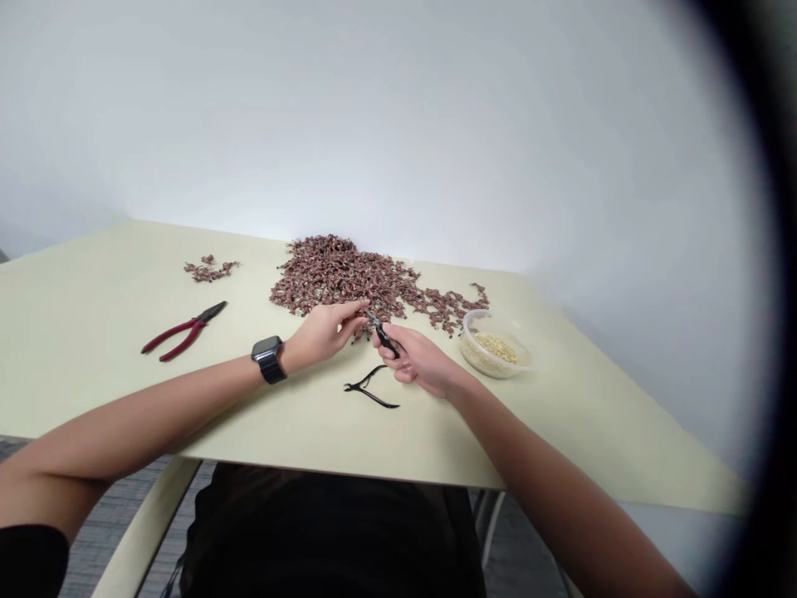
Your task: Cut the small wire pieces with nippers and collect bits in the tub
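Observation:
My right hand [418, 359] is closed round a small pair of black-handled pliers [386, 339], whose silver jaws point up and to the left. My left hand [325, 334], with a dark watch [268, 359] on its wrist, has thumb and fingertips drawn together beside the jaws. Whatever those fingertips pinch is too small to make out. Just behind both hands spreads a large heap of small reddish-brown pieces [336, 270] with thin wire-like ends. Black nippers [367, 389] lie on the table below my right hand, their handles spread.
A clear round plastic tub [476, 357] with small gold-coloured bits [496, 347] stands right of the heap. Red-handled pliers [187, 330] lie at the left, and a small separate cluster of brown pieces [210, 269] is behind them. The pale table [280, 436] meets a white wall [398, 124].

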Action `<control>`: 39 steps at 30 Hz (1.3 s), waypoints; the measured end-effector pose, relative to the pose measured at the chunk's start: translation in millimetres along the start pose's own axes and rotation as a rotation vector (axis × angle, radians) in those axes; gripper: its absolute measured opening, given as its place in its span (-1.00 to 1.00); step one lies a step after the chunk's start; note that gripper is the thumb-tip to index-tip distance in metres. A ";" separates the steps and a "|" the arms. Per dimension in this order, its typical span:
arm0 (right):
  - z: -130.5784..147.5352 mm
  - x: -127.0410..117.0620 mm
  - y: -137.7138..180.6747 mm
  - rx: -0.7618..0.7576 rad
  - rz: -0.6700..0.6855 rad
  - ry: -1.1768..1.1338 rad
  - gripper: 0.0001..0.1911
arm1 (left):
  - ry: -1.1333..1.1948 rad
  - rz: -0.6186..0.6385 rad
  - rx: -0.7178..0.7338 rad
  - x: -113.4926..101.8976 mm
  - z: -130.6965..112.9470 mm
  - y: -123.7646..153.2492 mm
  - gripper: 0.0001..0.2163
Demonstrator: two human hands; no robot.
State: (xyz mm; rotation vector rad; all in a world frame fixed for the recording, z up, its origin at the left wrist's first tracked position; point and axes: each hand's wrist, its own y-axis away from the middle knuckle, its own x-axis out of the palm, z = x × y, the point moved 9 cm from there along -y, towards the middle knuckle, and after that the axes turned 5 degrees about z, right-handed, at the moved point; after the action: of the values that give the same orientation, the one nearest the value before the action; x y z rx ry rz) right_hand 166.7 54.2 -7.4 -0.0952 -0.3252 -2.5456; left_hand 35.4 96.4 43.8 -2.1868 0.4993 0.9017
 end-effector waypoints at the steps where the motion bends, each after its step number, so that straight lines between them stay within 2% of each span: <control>1: -1.5 1.9 0.8 0.031 0.040 -0.059 -0.57 | -0.143 -0.008 0.071 0.1 -2.9 0.7 -0.61; 4: -4.0 2.4 1.6 0.083 0.100 -0.155 -0.57 | -0.399 -0.001 0.187 4.5 -5.4 2.2 -0.60; 6: -3.8 0.5 0.2 0.071 0.090 -0.166 -0.57 | -0.417 -0.008 0.180 3.1 -4.9 1.2 -0.61; 11: -0.7 -2.4 -2.9 -0.010 0.003 -0.089 -0.59 | -0.074 -0.021 -0.058 -5.1 7.0 -3.0 -0.58; 13: -1.4 -2.6 -2.8 -0.013 -0.018 -0.057 -0.59 | 0.024 -0.004 -0.097 -3.0 10.5 -2.8 -0.62; 15: -3.6 -2.1 -2.2 0.005 -0.020 -0.054 -0.59 | -0.008 -0.007 -0.060 -3.0 11.1 -2.3 -0.65; 18: -8.7 0.5 -1.2 0.060 0.015 -0.108 -0.58 | -0.252 -0.020 0.103 -3.9 7.9 -0.1 -0.62; 20: -13.1 2.6 -0.7 0.113 0.046 -0.165 -0.58 | -0.387 0.014 0.208 0.1 7.3 2.8 -0.57; 23: -20.1 4.8 0.0 0.184 0.075 -0.235 -0.58 | -0.379 0.068 0.221 3.0 10.1 5.7 -0.55; 25: -23.6 3.8 0.1 0.197 0.065 -0.236 -0.58 | -0.219 0.094 0.118 2.8 12.9 5.3 -0.58; 27: -23.8 -2.6 0.2 0.159 0.000 -0.154 -0.59 | 0.075 0.131 -0.060 6.9 18.5 4.9 -0.61; 29: -18.2 -13.7 2.0 0.076 -0.118 0.019 -0.61 | 0.476 0.149 -0.229 16.5 22.9 6.7 -0.63; 32: -4.5 -23.9 7.8 -0.035 -0.262 0.303 -0.64 | 0.947 0.214 -0.368 37.9 21.7 10.5 -0.61; 35: 7.2 -21.0 10.6 -0.097 -0.279 0.483 -0.66 | 1.126 0.272 -0.398 50.6 20.2 13.6 -0.63; 39: 14.7 -13.1 9.9 -0.132 -0.236 0.578 -0.69 | 1.169 0.311 -0.404 57.0 20.9 16.3 -0.61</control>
State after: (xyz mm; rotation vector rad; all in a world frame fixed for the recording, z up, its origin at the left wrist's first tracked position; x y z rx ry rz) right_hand 183.1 56.8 7.1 0.6524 0.0641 -2.6792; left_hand 55.4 96.2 -15.7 -2.9123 1.2998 -0.3004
